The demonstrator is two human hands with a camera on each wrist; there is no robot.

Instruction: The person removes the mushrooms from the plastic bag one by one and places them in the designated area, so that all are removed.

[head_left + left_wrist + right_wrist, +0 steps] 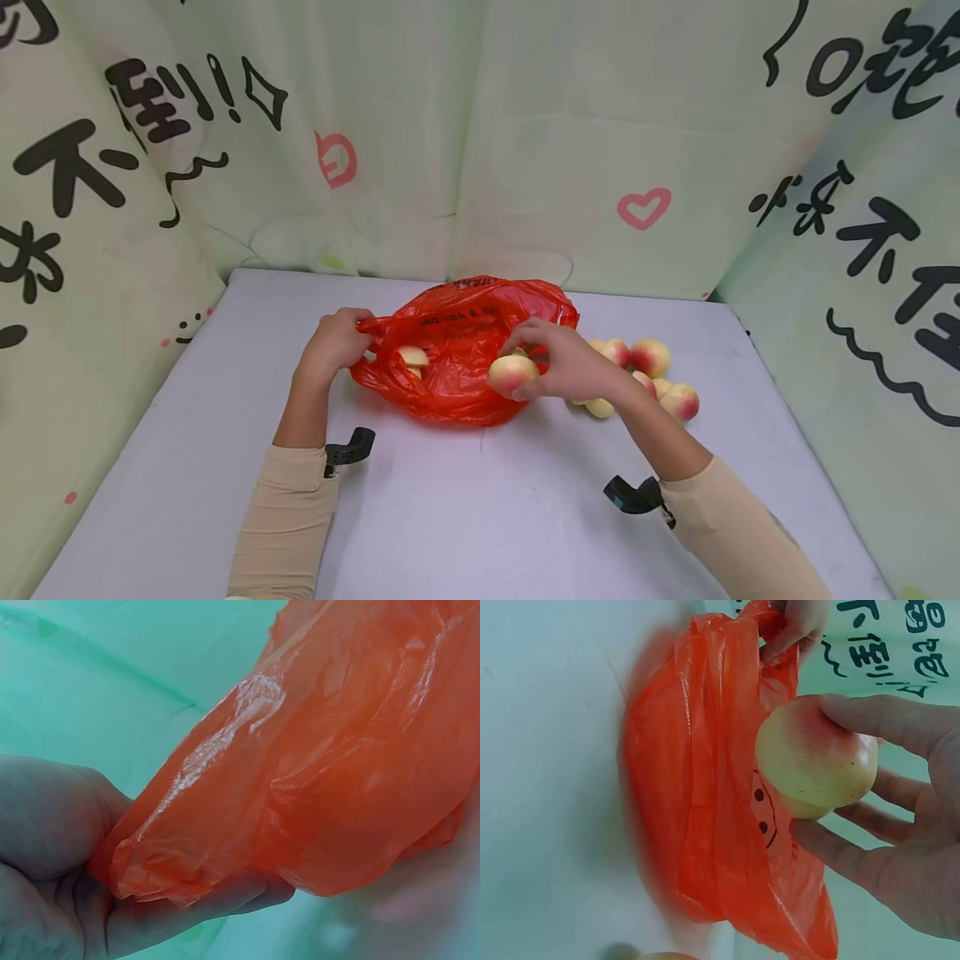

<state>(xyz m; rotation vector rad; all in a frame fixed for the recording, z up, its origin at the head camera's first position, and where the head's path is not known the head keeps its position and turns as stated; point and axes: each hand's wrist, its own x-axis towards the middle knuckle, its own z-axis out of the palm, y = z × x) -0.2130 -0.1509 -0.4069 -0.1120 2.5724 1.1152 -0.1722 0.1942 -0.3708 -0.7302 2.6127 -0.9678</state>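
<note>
A red plastic bag (457, 392) lies on the table with its mouth facing up and towards me. My left hand (339, 339) grips the bag's left rim; bunched film lies between thumb and fingers in the left wrist view. Pale yellow fruit (413, 357) shows inside the bag. At the mouth's right side, my right hand (562, 360) holds a yellow peach (817, 754) with a red blush between thumb and fingertips. A second yellowish shape (808, 808) shows just under that peach; I cannot tell whether it is another fruit.
Several red-and-yellow peaches (649, 357) sit in a group right of the bag, partly hidden by my right hand and forearm. The white table (465, 508) ends at a printed curtain (525, 167) behind and at both sides. Black camera mounts (351, 447) sit on both wrists.
</note>
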